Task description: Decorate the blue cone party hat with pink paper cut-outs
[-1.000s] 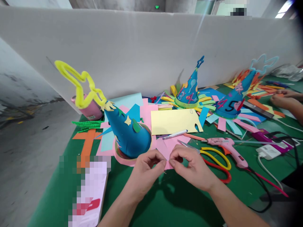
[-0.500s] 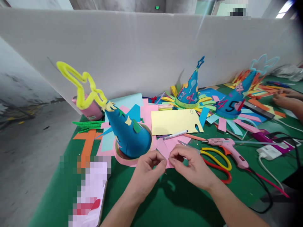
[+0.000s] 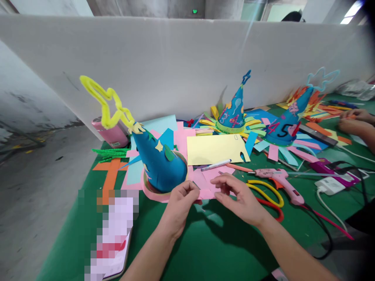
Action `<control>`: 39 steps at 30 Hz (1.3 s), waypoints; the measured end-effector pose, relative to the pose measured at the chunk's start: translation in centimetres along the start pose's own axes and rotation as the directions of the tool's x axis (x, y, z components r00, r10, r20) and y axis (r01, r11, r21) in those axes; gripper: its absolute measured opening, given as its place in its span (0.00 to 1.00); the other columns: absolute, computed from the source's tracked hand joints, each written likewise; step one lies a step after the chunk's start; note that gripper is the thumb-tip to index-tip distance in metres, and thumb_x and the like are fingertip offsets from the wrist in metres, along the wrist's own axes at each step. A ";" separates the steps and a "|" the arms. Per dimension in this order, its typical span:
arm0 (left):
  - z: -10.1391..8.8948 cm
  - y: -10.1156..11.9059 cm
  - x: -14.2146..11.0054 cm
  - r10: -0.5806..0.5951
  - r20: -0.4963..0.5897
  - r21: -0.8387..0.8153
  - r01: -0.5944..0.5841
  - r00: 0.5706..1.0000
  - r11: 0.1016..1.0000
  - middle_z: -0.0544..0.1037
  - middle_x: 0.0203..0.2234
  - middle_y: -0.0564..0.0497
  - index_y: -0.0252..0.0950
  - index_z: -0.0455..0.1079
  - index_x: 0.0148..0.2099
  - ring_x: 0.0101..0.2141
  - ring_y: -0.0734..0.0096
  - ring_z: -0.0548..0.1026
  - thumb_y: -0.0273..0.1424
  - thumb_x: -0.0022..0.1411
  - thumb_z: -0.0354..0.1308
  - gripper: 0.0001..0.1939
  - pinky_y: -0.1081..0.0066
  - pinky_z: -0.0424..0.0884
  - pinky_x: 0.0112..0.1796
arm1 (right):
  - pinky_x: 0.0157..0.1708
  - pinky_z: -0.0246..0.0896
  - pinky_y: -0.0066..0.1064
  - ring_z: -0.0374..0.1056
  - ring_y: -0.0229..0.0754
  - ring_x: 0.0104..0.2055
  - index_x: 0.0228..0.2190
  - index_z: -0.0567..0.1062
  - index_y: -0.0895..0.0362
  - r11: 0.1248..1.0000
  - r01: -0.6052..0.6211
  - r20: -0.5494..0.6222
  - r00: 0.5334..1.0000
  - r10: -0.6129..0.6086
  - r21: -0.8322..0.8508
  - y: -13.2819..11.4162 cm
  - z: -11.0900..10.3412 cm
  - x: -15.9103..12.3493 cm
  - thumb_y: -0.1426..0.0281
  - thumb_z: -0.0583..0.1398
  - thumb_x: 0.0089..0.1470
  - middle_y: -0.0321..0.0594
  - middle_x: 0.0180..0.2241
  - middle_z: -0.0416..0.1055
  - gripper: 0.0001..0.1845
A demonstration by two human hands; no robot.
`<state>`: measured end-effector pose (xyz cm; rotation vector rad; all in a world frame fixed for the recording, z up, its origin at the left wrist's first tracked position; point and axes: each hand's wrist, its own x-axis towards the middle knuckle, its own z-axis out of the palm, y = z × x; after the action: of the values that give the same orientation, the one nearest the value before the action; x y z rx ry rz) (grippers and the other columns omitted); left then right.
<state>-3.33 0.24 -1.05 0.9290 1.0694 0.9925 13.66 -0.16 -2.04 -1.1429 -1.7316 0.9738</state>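
Note:
My left hand (image 3: pixel 182 205) is pinched closed just in front of a blue cone hat (image 3: pixel 161 168); whatever its fingertips hold is too small or hidden to make out. To its right, my right hand (image 3: pixel 238 199) has thumb and fingers apart, with nothing visible between them. Pink paper (image 3: pixel 207 194) lies behind and between both hands. The hat leans left inside a pink paper ring (image 3: pixel 156 197), bears star and leaf cutouts, and carries a bent yellow pipe cleaner (image 3: pixel 107 111) at its tip. Scissors with yellow and red handles (image 3: pixel 274 195) lie partly behind my right hand.
A pink glue gun (image 3: pixel 283 181) and a pen (image 3: pixel 216 164) lie beyond my right hand, near yellow paper (image 3: pixel 215 150). Two more decorated hats (image 3: pixel 234 113) stand behind. A phone (image 3: pixel 117 234) lies front left. Another person's hands (image 3: pixel 356 121) work at far right.
My hands have drawn apart. The right hand's fingers have spread from a pinch, while the left stays pinched and has shifted slightly left.

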 end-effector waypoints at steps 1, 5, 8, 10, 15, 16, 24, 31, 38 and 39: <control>0.2 -0.2 -0.2 -0.018 0.005 -0.036 0.018 1.000 0.999 0.60 0.17 0.58 0.33 0.61 0.21 0.21 0.80 0.60 0.26 0.49 0.57 0.08 0.79 0.62 0.25 | 0.32 0.59 0.29 0.61 0.37 0.32 0.39 0.68 0.55 0.999 0.032 0.031 0.999 -0.032 -0.001 -0.1 0.4 -0.1 0.73 0.56 0.48 0.40 0.35 0.66 0.13; 0.5 -0.9 -2.0 -0.046 0.032 -0.171 0.051 0.998 0.984 0.64 0.20 0.57 0.33 0.63 0.22 0.25 0.76 0.66 0.29 0.50 0.57 0.08 0.73 0.67 0.31 | 0.33 0.61 0.29 0.63 0.37 0.33 0.38 0.70 0.56 0.997 0.067 0.138 0.988 -0.070 0.031 -0.9 2.0 -1.1 0.76 0.54 0.50 0.40 0.34 0.68 0.12; 0.4 -1.6 -3.8 -0.026 0.030 -0.236 0.033 0.999 0.971 0.65 0.19 0.57 0.33 0.62 0.22 0.24 0.77 0.68 0.28 0.52 0.56 0.09 0.72 0.67 0.31 | 0.30 0.60 0.27 0.63 0.37 0.31 0.37 0.70 0.56 0.997 0.076 0.109 0.991 -0.078 0.023 -1.5 3.0 -2.4 0.77 0.53 0.49 0.38 0.31 0.68 0.12; 0.3 -2.1 -4.9 -0.011 0.034 -0.251 0.019 0.999 0.968 0.66 0.19 0.57 0.33 0.62 0.22 0.23 0.77 0.68 0.27 0.53 0.55 0.09 0.73 0.67 0.31 | 0.28 0.59 0.27 0.63 0.36 0.29 0.37 0.71 0.56 0.996 0.087 0.080 0.993 -0.087 0.004 -1.8 3.5 -3.5 0.78 0.54 0.49 0.38 0.30 0.68 0.13; 0.0 -2.9 -6.6 0.036 0.094 -0.217 -0.015 0.995 0.976 0.69 0.20 0.53 0.32 0.66 0.24 0.24 0.74 0.69 0.29 0.55 0.54 0.09 0.72 0.66 0.30 | 0.28 0.59 0.27 0.62 0.35 0.26 0.33 0.73 0.57 0.993 0.120 0.041 0.992 -0.119 -0.012 -2.0 4.2 -5.0 0.76 0.54 0.50 0.37 0.25 0.68 0.09; -0.1 -3.0 -6.7 0.046 0.102 -0.213 -0.023 0.994 0.977 0.70 0.21 0.53 0.32 0.67 0.25 0.25 0.72 0.69 0.30 0.55 0.53 0.09 0.71 0.67 0.30 | 0.28 0.59 0.27 0.62 0.35 0.26 0.32 0.73 0.57 0.992 0.126 0.036 0.991 -0.125 -0.019 -2.0 4.2 -5.0 0.75 0.54 0.51 0.37 0.25 0.68 0.08; -0.8 -4.1 -6.1 0.032 0.091 0.039 -0.036 0.995 0.999 0.70 0.20 0.53 0.32 0.67 0.28 0.23 0.75 0.68 0.31 0.54 0.56 0.07 0.73 0.64 0.28 | 0.26 0.56 0.27 0.62 0.36 0.27 0.28 0.73 0.58 0.995 0.069 0.017 0.998 -0.068 -0.069 -1.4 4.1 -4.2 0.71 0.53 0.53 0.37 0.26 0.69 0.09; -0.6 -2.7 -4.5 0.093 -0.006 0.151 -0.091 0.996 0.984 0.67 0.14 0.56 0.34 0.62 0.20 0.19 0.76 0.66 0.27 0.50 0.55 0.08 0.75 0.61 0.25 | 0.24 0.54 0.25 0.59 0.35 0.25 0.26 0.71 0.58 0.995 0.076 0.108 0.992 -0.069 -0.058 -0.8 3.7 -1.8 0.72 0.53 0.52 0.34 0.22 0.65 0.07; 0.6 -2.0 -2.1 0.164 -0.095 0.246 -0.137 0.982 0.960 0.65 0.15 0.56 0.34 0.62 0.20 0.19 0.77 0.64 0.28 0.50 0.53 0.08 0.76 0.59 0.24 | 0.25 0.54 0.25 0.59 0.35 0.26 0.23 0.67 0.58 0.997 0.063 0.100 0.993 -0.066 0.034 0.8 2.8 0.7 0.72 0.53 0.52 0.34 0.22 0.64 0.08; 0.7 -2.1 -1.7 0.172 -0.098 0.262 -0.141 0.980 0.955 0.65 0.15 0.56 0.34 0.62 0.20 0.20 0.77 0.64 0.29 0.50 0.53 0.08 0.76 0.59 0.24 | 0.24 0.53 0.25 0.58 0.34 0.25 0.22 0.67 0.58 0.997 0.059 0.105 0.992 -0.064 0.055 1.0 2.8 1.0 0.72 0.53 0.52 0.33 0.21 0.62 0.08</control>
<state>-2.56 -2.06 -2.42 1.1898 1.2597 1.0686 11.18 0.66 -3.71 -1.0149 -1.8047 1.0523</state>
